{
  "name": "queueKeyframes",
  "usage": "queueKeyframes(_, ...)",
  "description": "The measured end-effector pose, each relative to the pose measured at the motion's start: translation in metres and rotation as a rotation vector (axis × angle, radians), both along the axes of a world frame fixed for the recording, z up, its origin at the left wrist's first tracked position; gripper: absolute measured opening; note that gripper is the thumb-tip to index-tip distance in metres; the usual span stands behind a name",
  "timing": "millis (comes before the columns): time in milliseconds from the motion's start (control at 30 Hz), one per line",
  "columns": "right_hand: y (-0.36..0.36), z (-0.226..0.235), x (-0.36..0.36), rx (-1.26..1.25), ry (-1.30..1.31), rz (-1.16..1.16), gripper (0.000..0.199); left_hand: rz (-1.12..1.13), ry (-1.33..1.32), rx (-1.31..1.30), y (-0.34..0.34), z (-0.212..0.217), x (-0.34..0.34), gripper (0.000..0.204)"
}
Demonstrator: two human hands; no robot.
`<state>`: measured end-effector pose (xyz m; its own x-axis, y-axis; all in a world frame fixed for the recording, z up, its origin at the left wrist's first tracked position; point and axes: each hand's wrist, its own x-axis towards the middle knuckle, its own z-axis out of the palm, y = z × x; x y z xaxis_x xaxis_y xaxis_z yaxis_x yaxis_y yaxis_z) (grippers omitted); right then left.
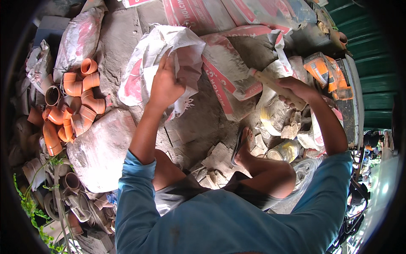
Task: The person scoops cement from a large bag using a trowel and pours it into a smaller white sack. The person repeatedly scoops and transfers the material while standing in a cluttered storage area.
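From the head view, I see the person sitting low among dusty sacks, each hand busy with something different. The left hand [167, 86] is up against the crumpled white woven sack [146, 55], in front and a little to the left, index finger reaching forward; whether the other fingers pinch the cloth I cannot tell. The right hand [298, 89] is wrapped around a pale wooden piece [270, 82], off to the right, above the litter of torn sacking [275, 114].

To handle this well, I'd steady the white sack by a firm fold and keep the left fingers clear of the wood's path. A snug grip further from the narrow end would probably leave more of it free.

The wood's long axis slants across the view: its narrow end points forward and left, toward the red-and-white bag [226, 70], its broader end back and right, below the right hand. The sack's own axis is hard to judge, crumpled as it is; its frayed edge [186, 106] hangs toward the person.
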<state>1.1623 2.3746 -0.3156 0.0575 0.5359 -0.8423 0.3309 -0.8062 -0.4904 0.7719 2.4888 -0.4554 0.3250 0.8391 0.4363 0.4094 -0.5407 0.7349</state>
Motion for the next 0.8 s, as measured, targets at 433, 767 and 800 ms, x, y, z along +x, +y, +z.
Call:
queueKeyframes(433, 0.106, -0.123, -0.199, 0.897, -0.867, 0.950, 0.027, -0.006, -0.061, -0.029, 0.001, -0.010, -0.011, 0.073)
queueKeyframes(767, -0.013, -0.050, -0.054, 0.824, -0.662, 0.521, 0.040, -0.002, -0.178, -0.044, 0.008, -0.022, -0.011, 0.074)
queueKeyframes(800, -0.024, -0.047, -0.034, 0.718, -0.579, 0.364, 0.040, -0.010, -0.158, 0.006, 0.012, -0.022, -0.007, 0.074)
